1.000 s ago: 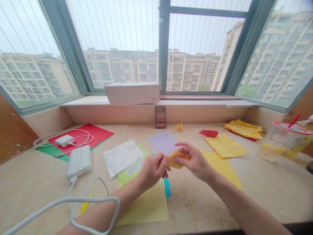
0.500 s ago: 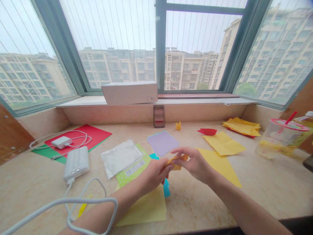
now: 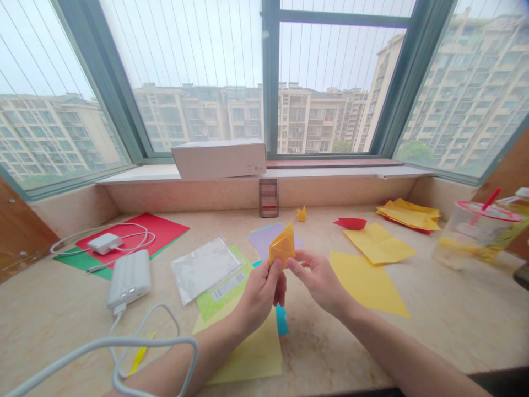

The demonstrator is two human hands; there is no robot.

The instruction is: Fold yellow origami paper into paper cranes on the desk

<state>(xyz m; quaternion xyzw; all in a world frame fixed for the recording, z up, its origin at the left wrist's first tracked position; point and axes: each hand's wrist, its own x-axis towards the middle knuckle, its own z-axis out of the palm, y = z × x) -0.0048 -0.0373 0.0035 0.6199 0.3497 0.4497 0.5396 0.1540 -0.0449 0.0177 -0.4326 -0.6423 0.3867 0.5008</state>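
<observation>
A folded piece of yellow origami paper [image 3: 282, 246] stands upright between my hands, above the counter. My left hand [image 3: 264, 286] pinches its lower left part between thumb and fingers. My right hand [image 3: 316, 275] grips the lower right edge with thumb and fingertips. Beneath my left forearm lies a pale yellow sheet [image 3: 252, 353], with a cyan paper piece [image 3: 281, 321] showing at its right. A lilac sheet [image 3: 264, 238] lies behind the folded paper, partly hidden by it. Beyond are a small yellow folded figure [image 3: 301, 213] and a red folded paper [image 3: 350, 223].
Yellow sheets [image 3: 372, 284] and a paper stack [image 3: 409, 212] lie to the right, near a clear plastic cup [image 3: 467, 237] with a red straw. At left are a white power bank [image 3: 130, 278], its looping cable [image 3: 124, 341] and red paper [image 3: 161, 227]. A clear packet [image 3: 204, 270] lies left of centre.
The folded yellow paper has been turned from nearly flat to upright and raised a little. My right hand has shifted left and down, from its top to its lower right edge.
</observation>
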